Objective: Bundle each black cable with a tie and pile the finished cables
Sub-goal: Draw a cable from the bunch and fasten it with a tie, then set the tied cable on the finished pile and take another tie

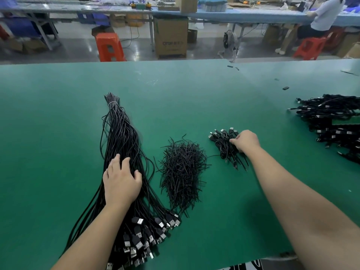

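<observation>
I see both arms reaching out over the green mat [58, 114]. Ties [182, 172] lie heaped between them, finished cables [331, 121] at 2 o'clock. My left hand [120, 180] rests flat, fingers spread, on the loose cables [120, 137]; my right hand [246, 141] grips a small bundle [224, 143]

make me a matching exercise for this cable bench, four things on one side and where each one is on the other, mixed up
Things:
1. long cable bunch
2. heap of ties
3. small bundled cables
4. big finished pile

Places:
A. far right of the green table
B. under the right hand
C. under the left hand
D. middle, between the two hands

Pairs: 1-C, 2-D, 3-B, 4-A
</observation>
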Available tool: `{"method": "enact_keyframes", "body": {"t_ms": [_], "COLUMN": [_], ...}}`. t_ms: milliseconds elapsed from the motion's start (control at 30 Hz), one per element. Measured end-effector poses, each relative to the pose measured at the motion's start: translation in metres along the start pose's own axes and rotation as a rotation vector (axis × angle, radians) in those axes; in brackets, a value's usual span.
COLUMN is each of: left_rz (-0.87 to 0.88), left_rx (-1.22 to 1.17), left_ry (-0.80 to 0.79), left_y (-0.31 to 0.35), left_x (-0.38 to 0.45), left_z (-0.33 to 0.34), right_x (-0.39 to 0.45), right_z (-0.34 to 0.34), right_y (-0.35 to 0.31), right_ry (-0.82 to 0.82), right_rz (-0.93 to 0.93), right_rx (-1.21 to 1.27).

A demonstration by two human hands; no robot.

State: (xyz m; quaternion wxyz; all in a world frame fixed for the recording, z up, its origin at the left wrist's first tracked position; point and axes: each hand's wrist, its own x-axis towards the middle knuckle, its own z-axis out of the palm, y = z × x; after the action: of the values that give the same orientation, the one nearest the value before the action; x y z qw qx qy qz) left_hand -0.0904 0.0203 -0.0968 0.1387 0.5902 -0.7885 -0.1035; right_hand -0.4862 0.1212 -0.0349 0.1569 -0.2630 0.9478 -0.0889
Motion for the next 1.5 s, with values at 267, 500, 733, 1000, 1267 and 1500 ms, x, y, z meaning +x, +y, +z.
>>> {"method": "enact_keyframes", "body": {"t_ms": [267,500,733,1000,1267,1500], "left_rz": [-0.006,-0.021,0.002,-0.049,0.067,0.367], "left_rx": [-0.038,-0.160,-0.295,-0.469,-0.594,-0.716], "left_ry": [0.006,-0.023,-0.008,-0.069,-0.168,-0.389], "left_y": [-0.003,-0.010,-0.015,-0.018,-0.020,0.013], "left_x": [0.001,0.005,0.008,0.015,0.014,-0.026], "left_z": [0.001,0.000,-0.004,-0.009,-0.056,-0.093], "right_x": [-0.078,-0.233,-0.275,-0.286,-0.268,-0.236], "right_z": [-0.016,0.045,0.102,0.106,0.078,0.031], "right_y": [-0.050,-0.115,-0.126,-0.129,-0.111,-0.104], "right_ry": [0.278,-0.330,-0.422,-0.422,-0.456,-0.444], "right_rz": [-0.430,-0.939,-0.916,-0.844,-0.716,-0.475], "right_rx": [-0.044,0.007,-0.063,-0.036,0.540,1.266]}}
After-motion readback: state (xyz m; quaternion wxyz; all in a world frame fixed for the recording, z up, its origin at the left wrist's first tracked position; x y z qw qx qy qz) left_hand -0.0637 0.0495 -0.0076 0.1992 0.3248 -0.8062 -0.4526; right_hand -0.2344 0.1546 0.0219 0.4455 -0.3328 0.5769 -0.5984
